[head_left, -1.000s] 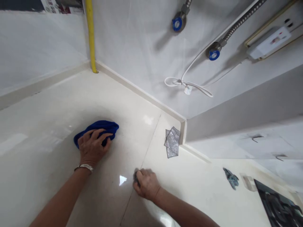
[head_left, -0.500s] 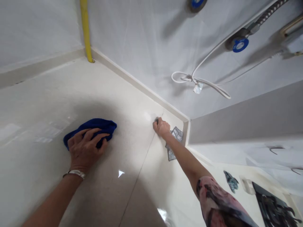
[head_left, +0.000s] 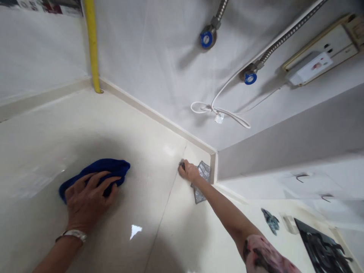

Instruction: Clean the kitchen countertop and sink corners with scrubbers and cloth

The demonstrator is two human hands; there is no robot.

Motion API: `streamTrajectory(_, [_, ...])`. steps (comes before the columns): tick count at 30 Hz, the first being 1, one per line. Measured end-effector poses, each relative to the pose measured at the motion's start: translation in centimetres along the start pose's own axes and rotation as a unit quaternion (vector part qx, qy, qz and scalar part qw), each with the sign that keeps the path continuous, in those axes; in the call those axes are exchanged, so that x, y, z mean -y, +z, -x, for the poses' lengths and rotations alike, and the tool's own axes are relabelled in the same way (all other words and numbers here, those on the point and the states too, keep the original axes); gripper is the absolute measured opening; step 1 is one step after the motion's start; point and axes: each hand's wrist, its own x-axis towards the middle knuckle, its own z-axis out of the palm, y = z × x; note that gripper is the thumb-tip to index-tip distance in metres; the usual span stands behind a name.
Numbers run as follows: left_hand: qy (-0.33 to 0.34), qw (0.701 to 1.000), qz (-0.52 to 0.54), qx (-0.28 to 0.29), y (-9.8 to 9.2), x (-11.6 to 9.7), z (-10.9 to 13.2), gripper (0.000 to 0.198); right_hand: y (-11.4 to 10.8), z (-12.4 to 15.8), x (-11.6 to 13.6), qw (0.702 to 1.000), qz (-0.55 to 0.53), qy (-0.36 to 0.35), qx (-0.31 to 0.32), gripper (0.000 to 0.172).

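Note:
My left hand point(head_left: 88, 195) presses on a bunched dark blue cloth point(head_left: 98, 167), its fingers curved over it on the glossy cream countertop point(head_left: 142, 167). Further off to the right, my right hand point(head_left: 189, 171) pinches a small dark grey scrubber, perhaps steel wool point(head_left: 181, 163), against the counter beside a thin dark seam point(head_left: 167, 199). Most of that scrubber is hidden by the fingers. Just behind my right wrist, a silvery mesh cloth point(head_left: 202, 194) lies by the corner, partly covered by my forearm.
A yellow hose point(head_left: 92, 49) enters the counter at the back left corner. Two blue-capped valves point(head_left: 207, 39), a tied white cable point(head_left: 203, 108) and a socket with a plug point(head_left: 311, 67) are on the wall. A grey-green rag point(head_left: 270, 220) and black hob point(head_left: 321, 242) are at right.
The view has tilted, so everything sits lower and further left, and the wall socket now shows. My right hand has shifted slightly back along the seam. My left hand stays on the blue cloth.

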Motion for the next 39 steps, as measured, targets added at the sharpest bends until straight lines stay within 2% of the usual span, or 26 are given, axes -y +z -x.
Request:
streamTrajectory(5, [-0.020, 0.999, 0.029, 0.012, 0.0, 0.0, 0.2, 0.029, -2.0, -3.6, -0.7, 1.000, 0.005, -0.024, 0.008, 0.034])
streamTrajectory(10, [-0.037, 0.999, 0.014, 0.017, 0.4, 0.0, 0.5, 0.031, -2.6, -6.8, -1.8, 1.000, 0.027, 0.002, -0.015, 0.039])
streamTrajectory(14, [-0.021, 1.000, 0.009, 0.012, 0.6, 0.3, 0.6, 0.026, -2.5, -8.4, -2.3, 0.999, 0.021, 0.006, -0.034, 0.040])
streamTrajectory(18, [-0.015, 1.000, 0.009, 0.019, 0.3, 0.4, 0.4, 0.029, -1.7, -6.2, -1.7, 1.000, 0.009, -0.005, -0.029, 0.035])
streamTrajectory(22, [-0.020, 0.999, 0.018, 0.017, 0.1, 0.1, 0.0, 0.034, 0.1, -2.5, -1.5, 0.997, 0.005, -0.073, -0.018, 0.029])
streamTrajectory(24, [-0.016, 0.999, 0.021, 0.024, 0.0, 0.1, 0.0, 0.035, 0.6, -1.7, -1.7, 0.995, 0.010, -0.096, -0.012, 0.028])
streamTrajectory(27, [-0.016, 0.999, 0.019, 0.029, 0.1, 0.1, 0.3, 0.032, 0.1, -2.4, -2.2, 0.994, 0.015, -0.105, 0.003, 0.030])
streamTrajectory(31, [-0.024, 0.999, 0.016, 0.025, 0.2, 0.1, 0.4, 0.028, -1.4, -4.6, -2.1, 0.998, 0.025, -0.059, 0.001, 0.035])
streamTrajectory(34, [-0.017, 0.999, 0.019, 0.025, 0.0, 0.0, 0.3, 0.028, -1.5, -4.2, -1.5, 0.999, 0.015, -0.035, -0.006, 0.035])
streamTrajectory(39, [-0.006, 1.000, 0.022, 0.016, 0.1, 0.1, 0.1, 0.029, -0.7, -2.8, -2.3, 0.992, -0.041, -0.118, 0.025, 0.031])
